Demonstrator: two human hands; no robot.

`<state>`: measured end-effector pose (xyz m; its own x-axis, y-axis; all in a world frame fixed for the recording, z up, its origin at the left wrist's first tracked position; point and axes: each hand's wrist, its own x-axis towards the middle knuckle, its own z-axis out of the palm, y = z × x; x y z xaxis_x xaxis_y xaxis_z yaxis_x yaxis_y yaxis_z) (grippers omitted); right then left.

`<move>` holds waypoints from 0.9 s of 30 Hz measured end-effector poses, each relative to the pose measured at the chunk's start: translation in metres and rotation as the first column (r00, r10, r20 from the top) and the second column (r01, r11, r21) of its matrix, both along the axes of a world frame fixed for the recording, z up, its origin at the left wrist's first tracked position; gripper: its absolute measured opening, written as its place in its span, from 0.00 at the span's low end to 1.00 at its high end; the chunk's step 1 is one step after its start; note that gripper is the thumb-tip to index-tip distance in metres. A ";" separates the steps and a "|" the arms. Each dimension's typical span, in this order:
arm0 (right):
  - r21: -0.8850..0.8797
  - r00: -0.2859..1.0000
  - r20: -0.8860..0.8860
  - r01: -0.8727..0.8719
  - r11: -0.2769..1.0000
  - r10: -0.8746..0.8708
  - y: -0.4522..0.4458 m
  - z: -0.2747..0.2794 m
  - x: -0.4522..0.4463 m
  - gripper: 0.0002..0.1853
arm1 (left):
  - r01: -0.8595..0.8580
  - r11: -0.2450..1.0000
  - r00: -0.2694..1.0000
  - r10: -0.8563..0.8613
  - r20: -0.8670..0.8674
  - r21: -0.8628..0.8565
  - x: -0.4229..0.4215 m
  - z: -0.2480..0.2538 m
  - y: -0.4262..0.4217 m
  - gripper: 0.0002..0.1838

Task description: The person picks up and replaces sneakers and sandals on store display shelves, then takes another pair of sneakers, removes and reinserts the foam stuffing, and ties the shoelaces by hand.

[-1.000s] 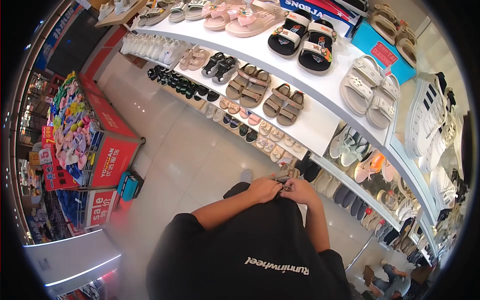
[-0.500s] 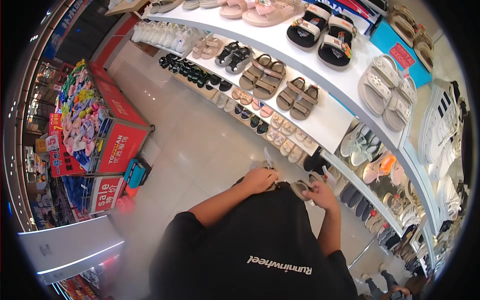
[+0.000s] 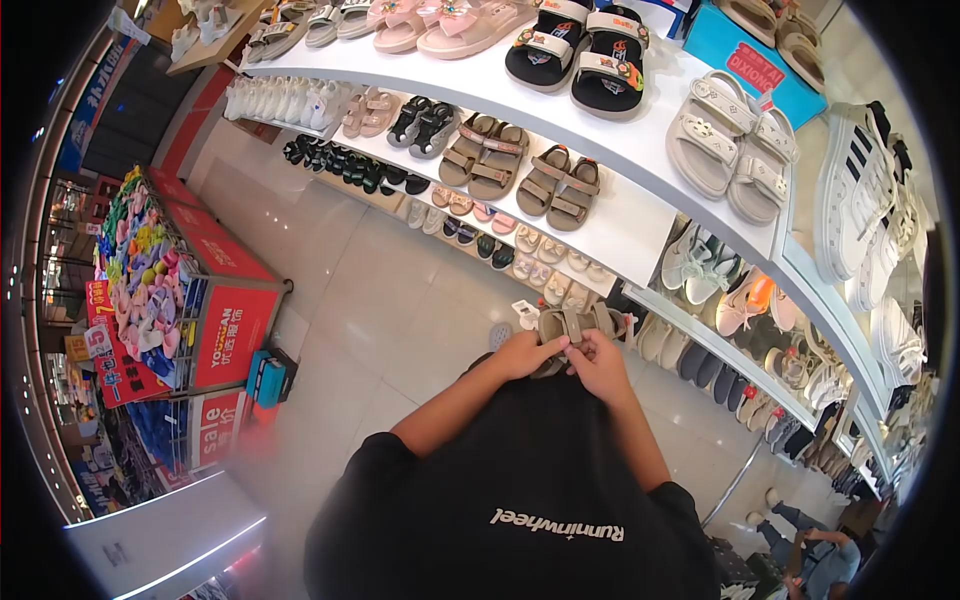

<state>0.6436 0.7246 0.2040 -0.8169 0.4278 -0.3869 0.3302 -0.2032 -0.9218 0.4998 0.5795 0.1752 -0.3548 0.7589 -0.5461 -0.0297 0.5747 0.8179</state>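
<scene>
A pair of grey-brown strap sandals is held together in front of my chest. My left hand is closed on the left side of the pair, its thumb pressed on a strap. From the right, my right hand pinches the same strap area, and its fingertips meet the left thumb. A white tag hangs out by the left hand. Both hands and the black shirt hide the lower part of the sandals.
Curved white shelves with rows of sandals and shoes stand ahead and to the right. A red sale bin heaped with colourful slippers is at left. A silver-white panel lies lower left. Another person is at lower right.
My hands were apart, each with a sandal; now they have come together and the sandals are side by side. The view has shifted slightly, so the shelves sit further left.
</scene>
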 end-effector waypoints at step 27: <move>0.644 0.950 -0.287 0.285 0.710 -0.121 0.049 0.113 -0.039 0.06 | 0.340 0.924 0.688 -0.116 -0.716 0.178 -0.040 0.137 -0.012 0.17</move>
<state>0.6047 0.7736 0.3171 -0.7027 0.6713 0.2358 0.1399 0.4553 -0.8793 0.4597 0.5673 0.3124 -0.3361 0.9416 0.0200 0.6988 0.2351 0.6756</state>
